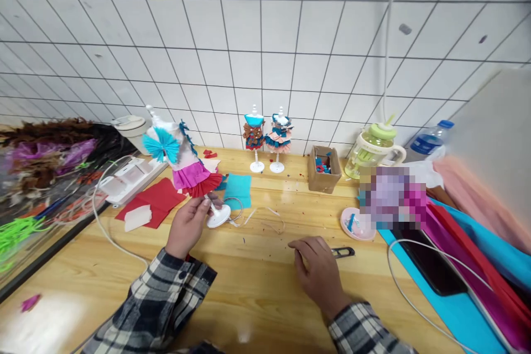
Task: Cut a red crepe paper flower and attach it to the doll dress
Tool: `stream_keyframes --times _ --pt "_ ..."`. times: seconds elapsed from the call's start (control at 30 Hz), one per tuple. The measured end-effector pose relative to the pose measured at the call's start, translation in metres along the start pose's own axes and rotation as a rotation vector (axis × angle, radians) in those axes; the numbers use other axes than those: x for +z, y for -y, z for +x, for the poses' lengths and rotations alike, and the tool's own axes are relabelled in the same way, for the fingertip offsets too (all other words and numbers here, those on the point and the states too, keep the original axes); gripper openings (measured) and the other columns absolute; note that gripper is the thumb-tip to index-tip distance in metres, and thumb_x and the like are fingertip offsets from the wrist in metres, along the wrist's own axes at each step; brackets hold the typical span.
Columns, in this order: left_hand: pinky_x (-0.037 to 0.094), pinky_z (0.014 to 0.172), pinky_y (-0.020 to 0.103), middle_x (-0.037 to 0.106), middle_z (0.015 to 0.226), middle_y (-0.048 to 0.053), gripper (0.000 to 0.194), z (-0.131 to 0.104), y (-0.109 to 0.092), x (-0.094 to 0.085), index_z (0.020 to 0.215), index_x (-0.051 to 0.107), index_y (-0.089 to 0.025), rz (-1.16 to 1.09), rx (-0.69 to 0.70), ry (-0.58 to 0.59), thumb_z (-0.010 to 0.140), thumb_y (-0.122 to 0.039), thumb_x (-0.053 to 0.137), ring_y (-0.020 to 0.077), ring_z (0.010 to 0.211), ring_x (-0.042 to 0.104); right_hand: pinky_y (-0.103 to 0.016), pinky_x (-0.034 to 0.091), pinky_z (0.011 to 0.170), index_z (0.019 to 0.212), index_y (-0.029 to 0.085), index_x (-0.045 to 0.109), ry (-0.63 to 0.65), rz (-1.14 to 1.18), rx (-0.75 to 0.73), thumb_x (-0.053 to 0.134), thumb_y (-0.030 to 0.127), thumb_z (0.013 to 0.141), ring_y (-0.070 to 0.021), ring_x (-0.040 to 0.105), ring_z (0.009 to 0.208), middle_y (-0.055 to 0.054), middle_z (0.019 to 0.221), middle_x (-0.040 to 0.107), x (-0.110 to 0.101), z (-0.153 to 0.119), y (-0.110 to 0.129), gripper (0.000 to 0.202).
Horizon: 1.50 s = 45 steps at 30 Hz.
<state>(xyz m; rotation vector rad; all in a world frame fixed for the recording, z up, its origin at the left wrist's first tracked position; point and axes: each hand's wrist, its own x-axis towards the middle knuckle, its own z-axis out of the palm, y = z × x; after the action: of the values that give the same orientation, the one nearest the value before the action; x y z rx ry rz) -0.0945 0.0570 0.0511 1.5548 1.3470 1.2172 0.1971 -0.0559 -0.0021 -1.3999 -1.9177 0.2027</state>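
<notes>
My left hand (pixel 188 225) is closed around the white stand of a miniature dress form (pixel 166 144), which leans to the left above the table. The form wears a pleated turquoise paper bow, a blue ruffle down one side and a skirt of magenta and red layers. Its round base (pixel 219 215) points toward the lower right. My right hand (pixel 319 271) is low over the table, thumb apart from the bent fingers, with nothing visible between them. Beyond it a black slotted handle (pixel 343 253) sticks out; its other end is hidden by the hand.
Two small dressed forms (pixel 254 135) (pixel 280 138) stand by the wall. Right of them are a cardboard box (pixel 324 182) of scraps, a pink dish (pixel 346 227), a green-lidded bottle (pixel 375 146) and a phone (pixel 431 260). Red paper (pixel 164 193) and a power strip (pixel 133 180) lie left.
</notes>
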Motion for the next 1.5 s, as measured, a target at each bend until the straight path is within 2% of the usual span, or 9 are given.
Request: stream_keyframes --times 0.2,0.3,0.43,0.53,0.77,1.0,1.13,1.3,1.5 --pt "0.041 0.062 0.023 0.053 0.071 0.001 0.030 -0.008 0.012 -0.003 0.086 0.058 -0.016 -0.228 -0.094 0.090 0.084 -0.046 0.054 0.0129 0.064 0.048 -0.036 0.042 0.079 0.098 0.020 0.064 0.130 0.048 -0.017 0.050 0.004 0.079 -0.0203 0.052 0.088 -0.005 0.092 0.063 0.019 -0.001 0.017 0.028" --pt "0.038 0.059 0.023 0.046 0.068 -0.002 0.028 -0.007 0.016 -0.006 0.088 0.055 -0.018 -0.354 -0.096 0.075 0.083 -0.046 0.055 0.0120 0.062 0.044 -0.037 0.042 0.080 0.098 0.021 0.064 0.179 0.035 -0.005 0.050 0.004 0.079 -0.0205 0.051 0.090 -0.005 0.093 0.063 0.022 -0.003 0.018 0.029" --pt "0.036 0.057 0.022 0.047 0.069 -0.001 0.029 -0.004 0.020 -0.010 0.080 0.054 -0.017 -0.349 -0.111 0.071 0.082 -0.046 0.057 0.0112 0.062 0.043 -0.037 0.042 0.081 0.095 0.020 0.064 0.196 0.011 0.023 0.050 0.004 0.079 -0.0206 0.051 0.090 -0.005 0.093 0.062 0.025 -0.004 0.014 0.027" --pt "0.034 0.055 0.021 0.048 0.064 -0.003 0.029 -0.004 0.022 -0.009 0.092 0.057 -0.016 -0.406 -0.136 0.101 0.082 -0.043 0.059 0.0098 0.058 0.043 -0.036 0.042 0.080 0.093 0.020 0.064 0.212 0.004 0.033 0.050 0.005 0.081 -0.0202 0.050 0.089 -0.005 0.092 0.062 0.027 -0.005 0.011 0.024" --pt "0.033 0.055 0.023 0.053 0.062 0.000 0.033 -0.011 0.025 0.004 0.102 0.061 -0.013 -0.380 -0.122 0.309 0.088 -0.042 0.052 0.0111 0.059 0.046 -0.037 0.042 0.081 0.093 0.021 0.063 0.240 0.027 0.061 0.050 0.003 0.079 -0.0208 0.050 0.090 -0.005 0.093 0.061 0.030 -0.005 0.009 0.026" --pt "0.038 0.061 0.025 0.059 0.066 0.001 0.033 -0.019 0.023 0.016 0.108 0.061 -0.013 -0.379 -0.123 0.415 0.090 -0.038 0.048 0.0123 0.062 0.053 -0.036 0.042 0.081 0.093 0.022 0.063 0.250 0.018 0.065 0.050 0.003 0.079 -0.0205 0.049 0.090 -0.005 0.093 0.060 0.030 -0.005 0.009 0.027" --pt "0.038 0.058 0.024 0.062 0.064 0.002 0.035 -0.019 0.024 0.018 0.100 0.064 -0.013 -0.336 -0.149 0.389 0.086 -0.043 0.053 0.0118 0.059 0.054 -0.036 0.042 0.080 0.093 0.022 0.062 0.249 0.015 0.062 0.050 0.003 0.079 -0.0205 0.050 0.090 -0.005 0.093 0.060 0.030 -0.005 0.008 0.027" --pt "0.043 0.057 0.024 0.069 0.071 0.005 0.035 -0.018 0.024 0.021 0.085 0.065 -0.014 -0.306 -0.242 0.270 0.072 -0.045 0.069 0.0127 0.059 0.058 -0.036 0.042 0.081 0.093 0.022 0.062 0.246 0.018 0.063 0.050 0.003 0.079 -0.0208 0.050 0.090 -0.005 0.093 0.060 0.030 -0.006 0.008 0.026" --pt "0.042 0.050 0.022 0.070 0.068 0.006 0.038 -0.019 0.020 0.024 0.079 0.065 -0.013 -0.284 -0.275 0.156 0.062 -0.045 0.075 0.0124 0.054 0.056 -0.036 0.042 0.080 0.093 0.022 0.062 0.233 0.028 0.053 0.049 0.003 0.079 -0.0208 0.050 0.089 -0.005 0.092 0.060 0.030 -0.006 0.008 0.027"
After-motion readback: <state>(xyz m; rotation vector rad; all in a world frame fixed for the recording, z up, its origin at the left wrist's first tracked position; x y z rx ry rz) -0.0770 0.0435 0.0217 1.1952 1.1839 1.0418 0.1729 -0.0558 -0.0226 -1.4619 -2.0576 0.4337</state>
